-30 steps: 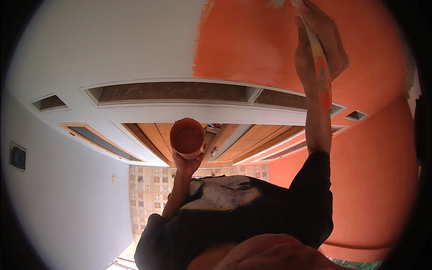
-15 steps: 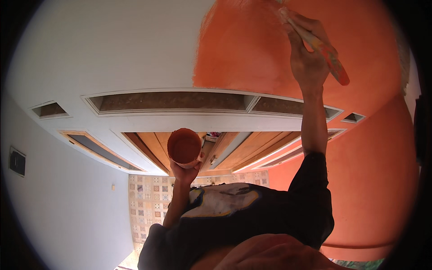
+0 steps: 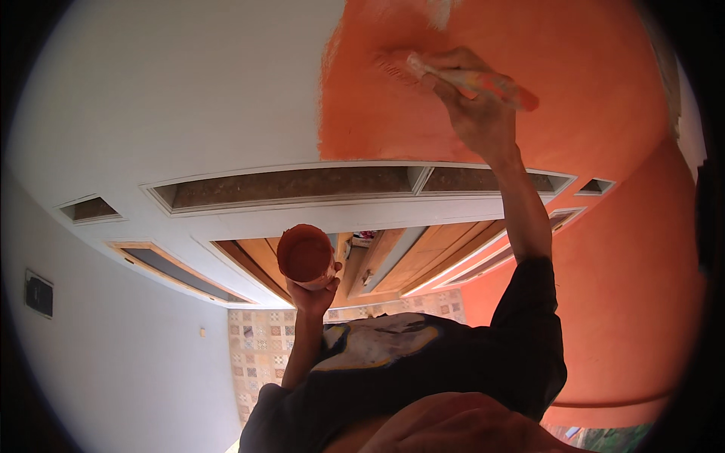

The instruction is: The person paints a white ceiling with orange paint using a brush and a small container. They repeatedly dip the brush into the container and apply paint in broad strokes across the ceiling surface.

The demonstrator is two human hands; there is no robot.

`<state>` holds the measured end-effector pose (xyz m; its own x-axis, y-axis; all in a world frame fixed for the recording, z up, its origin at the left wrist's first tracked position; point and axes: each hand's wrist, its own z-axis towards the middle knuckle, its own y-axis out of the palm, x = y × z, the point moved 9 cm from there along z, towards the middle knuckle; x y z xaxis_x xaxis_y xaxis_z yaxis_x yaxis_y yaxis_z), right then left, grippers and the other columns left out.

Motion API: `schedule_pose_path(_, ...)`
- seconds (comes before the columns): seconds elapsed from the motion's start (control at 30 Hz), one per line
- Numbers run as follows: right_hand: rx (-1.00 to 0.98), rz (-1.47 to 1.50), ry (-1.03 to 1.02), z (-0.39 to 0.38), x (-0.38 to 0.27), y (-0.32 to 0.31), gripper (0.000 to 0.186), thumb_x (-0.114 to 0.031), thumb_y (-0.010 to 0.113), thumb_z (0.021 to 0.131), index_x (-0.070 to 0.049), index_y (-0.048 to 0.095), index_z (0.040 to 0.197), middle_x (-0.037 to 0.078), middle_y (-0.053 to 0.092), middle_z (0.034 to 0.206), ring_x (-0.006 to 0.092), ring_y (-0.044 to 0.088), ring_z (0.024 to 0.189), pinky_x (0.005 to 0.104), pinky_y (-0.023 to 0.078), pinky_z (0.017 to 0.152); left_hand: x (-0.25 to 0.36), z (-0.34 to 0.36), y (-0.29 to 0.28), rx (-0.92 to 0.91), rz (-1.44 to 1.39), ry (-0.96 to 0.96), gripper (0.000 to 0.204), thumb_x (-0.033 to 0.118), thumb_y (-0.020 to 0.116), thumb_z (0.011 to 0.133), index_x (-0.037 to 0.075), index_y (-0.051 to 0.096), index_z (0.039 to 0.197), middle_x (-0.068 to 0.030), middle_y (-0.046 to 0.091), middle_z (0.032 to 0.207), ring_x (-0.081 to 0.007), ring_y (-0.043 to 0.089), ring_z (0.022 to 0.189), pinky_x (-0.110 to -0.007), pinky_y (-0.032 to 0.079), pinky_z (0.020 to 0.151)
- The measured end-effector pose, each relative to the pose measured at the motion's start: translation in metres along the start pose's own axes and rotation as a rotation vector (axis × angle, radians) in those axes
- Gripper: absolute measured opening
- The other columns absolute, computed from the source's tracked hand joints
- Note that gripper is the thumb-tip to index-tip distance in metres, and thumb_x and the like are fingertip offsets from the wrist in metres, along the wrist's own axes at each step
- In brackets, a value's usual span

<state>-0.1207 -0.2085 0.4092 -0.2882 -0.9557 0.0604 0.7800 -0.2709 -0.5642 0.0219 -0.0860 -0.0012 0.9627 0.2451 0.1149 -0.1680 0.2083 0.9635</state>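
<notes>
My right hand (image 3: 479, 113) is closed round the handle of a paintbrush (image 3: 483, 81), whose handle is smeared with orange. The brush's bristles press on a wall (image 3: 393, 113) partly coated in orange paint. Low in front of my chest, my left hand (image 3: 313, 291) wraps round a cup of orange-brown paint (image 3: 306, 255), its open top facing up. Orange paint (image 3: 574, 68) covers the wall on the right, while the bare wall (image 3: 204, 83) on the left is pale grey-white. A light unpainted streak (image 3: 439, 11) shows near the top.
Below the painted area runs a long recessed vent opening (image 3: 294, 185) with a white frame. Under it stand wooden doors (image 3: 445, 249). Patterned tiles (image 3: 260, 340) cover the floor. A dark switch plate (image 3: 38, 293) sits on the left wall. The right side wall (image 3: 604, 317) is orange.
My right hand has moved left and slightly down with the paintbrush across the orange area. The paint cup stays in my left hand, and the whole view has shifted a little.
</notes>
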Motion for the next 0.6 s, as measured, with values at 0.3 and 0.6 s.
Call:
schedule_pose_path(0.3,0.517,-0.096,-0.099,-0.016,-0.001,-0.041,0.030,0.011,0.071,0.084,-0.002,0.073,0.111,0.012,0.074,0.110,0.0215,0.073,0.096,0.0298,0.061,0.075,-0.002,-0.010,-0.006,-0.026,-0.082,-0.006,0.068,0.057,0.051,0.099,0.016,0.038,0.153,-0.0172,0.055,0.138,-0.0381,0.061,0.110,-0.034,0.057,0.063)
schedule_pose_path(0.6,0.193,0.311,-0.038,-0.089,-0.038,0.061,0.022,0.002,0.074,0.083,-0.006,0.073,0.104,0.012,0.072,0.120,0.0234,0.074,0.092,0.0299,0.062,0.072,0.003,-0.004,-0.007,-0.062,-0.142,-0.042,0.058,0.053,0.051,0.100,0.017,0.049,0.147,-0.0212,0.052,0.144,-0.0408,0.058,0.117,-0.037,0.057,0.067)
